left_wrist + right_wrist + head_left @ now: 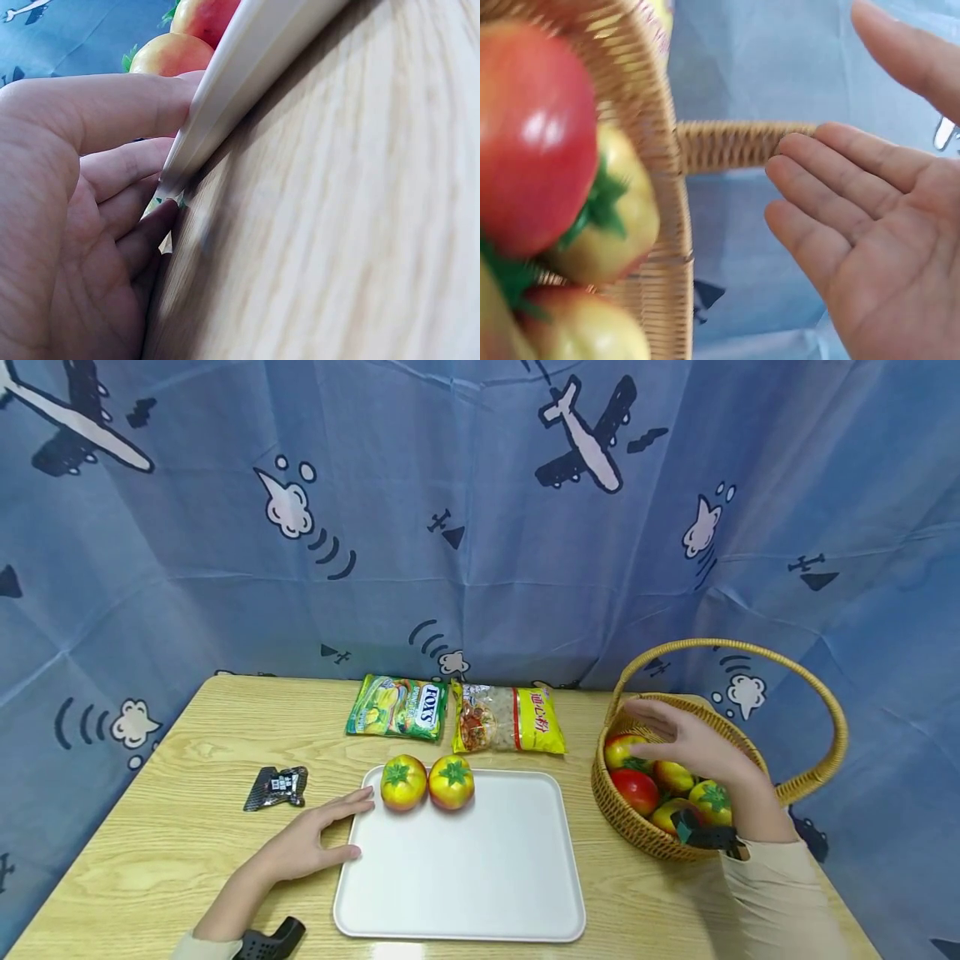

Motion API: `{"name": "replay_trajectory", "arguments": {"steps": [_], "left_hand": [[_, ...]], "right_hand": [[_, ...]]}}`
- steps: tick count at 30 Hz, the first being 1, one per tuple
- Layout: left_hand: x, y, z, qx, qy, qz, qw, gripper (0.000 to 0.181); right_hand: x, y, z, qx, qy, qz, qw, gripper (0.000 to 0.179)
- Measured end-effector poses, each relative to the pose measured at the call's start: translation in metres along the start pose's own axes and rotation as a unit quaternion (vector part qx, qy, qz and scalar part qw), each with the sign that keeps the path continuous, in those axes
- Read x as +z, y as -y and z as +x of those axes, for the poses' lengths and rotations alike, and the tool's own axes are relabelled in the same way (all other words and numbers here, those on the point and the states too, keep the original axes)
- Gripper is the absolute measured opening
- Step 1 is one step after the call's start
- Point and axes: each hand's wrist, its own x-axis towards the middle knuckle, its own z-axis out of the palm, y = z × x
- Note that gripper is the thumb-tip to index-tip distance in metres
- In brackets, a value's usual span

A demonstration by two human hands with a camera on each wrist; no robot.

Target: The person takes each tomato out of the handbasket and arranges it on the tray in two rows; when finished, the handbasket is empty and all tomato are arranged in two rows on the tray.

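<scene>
My left hand point(311, 843) rests at the left edge of a white tray point(480, 868), its thumb and fingertips touching the rim. In the left wrist view the thumb lies on the rim of the tray point(225, 82). Two yellow-red fruits with green leafy tops, one point(403, 783) beside the other point(452, 783), sit at the tray's back left. Over a wicker basket point(626, 833) hangs my right hand point(686, 739), fingers extended and holding nothing. Inside the basket lie a red fruit point(635, 790) and several yellow-red ones.
Behind the tray lie a green FOX'S candy bag point(397, 707) and a yellow bag of pasta point(508, 718). A small black packet point(276, 787) is on the table left of the tray. The basket's tall handle point(750, 647) arches beside my right hand. A blue curtain point(480, 568) backs the table.
</scene>
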Motion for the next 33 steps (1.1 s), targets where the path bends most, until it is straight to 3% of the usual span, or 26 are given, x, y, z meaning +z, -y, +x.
{"name": "replay_trajectory", "arguments": {"steps": [18, 33], "left_hand": [[0.0, -0.002, 0.001, 0.003, 0.0, 0.005, 1.0, 0.061], [0.0, -0.002, -0.001, 0.007, -0.001, 0.005, 1.0, 0.06]], "right_hand": [[-0.019, -0.039, 0.003, 0.018, 0.072, -0.07, 0.9947, 0.056], [-0.016, -0.04, 0.017, 0.016, 0.111, -0.156, 0.9814, 0.055]]}}
